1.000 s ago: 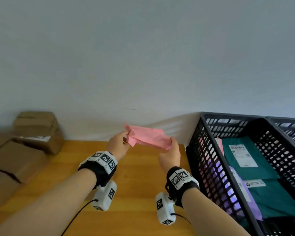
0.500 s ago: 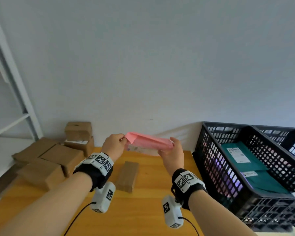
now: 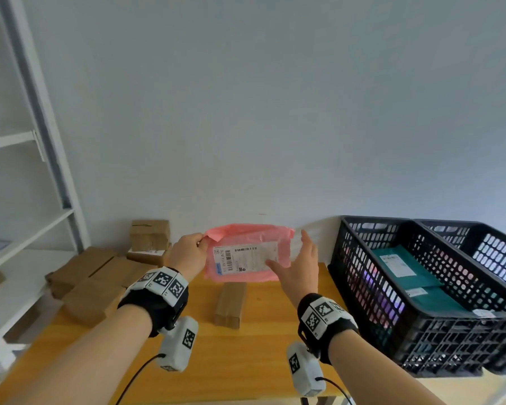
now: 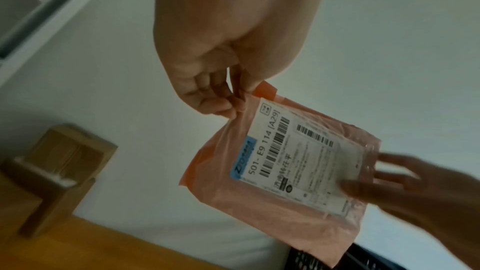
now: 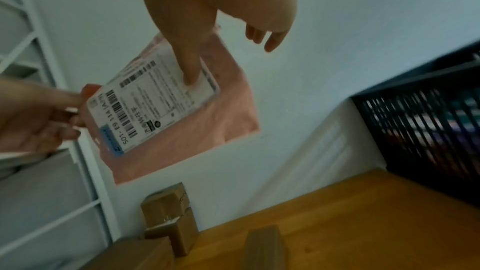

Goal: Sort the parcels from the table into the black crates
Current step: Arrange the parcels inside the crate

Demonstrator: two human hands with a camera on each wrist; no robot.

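Nearest the camera, both forearms are extended forward over the worktop (image 3: 246, 355), each wrist wrapped in a black band with printed markers. The left hand (image 3: 187, 254) is raised with its knuckles toward the camera, and its grip is closed as a pinch on the upper left corner of the pink parcel (image 3: 246, 252); in the left wrist view the fingertips (image 4: 221, 106) are seen curled together on that corner. The right hand (image 3: 300, 273) is held with straight, spread fingers: its thumb is laid flat on the white label (image 3: 241, 258), while the other fingers reach past the parcel's right edge, so its grip is released rather than clenched.

The pink parcel is held in the air above the worktop, label side turned toward the camera, its face nearly upright. Its long axis runs side to side, from the left hand toward the black crates (image 3: 421, 302). The label's barcodes are readable in both wrist views.

Below the parcel, a small cardboard box (image 3: 230, 305) lies on the worktop. Left of the parcel, more cardboard boxes (image 3: 100, 276) are stacked, some against the wall. Right of the parcel, two black crates stand side by side; teal parcels (image 3: 403, 266) lie inside the nearer crate. Farther left of the parcel, a white shelf (image 3: 41, 141) stands.
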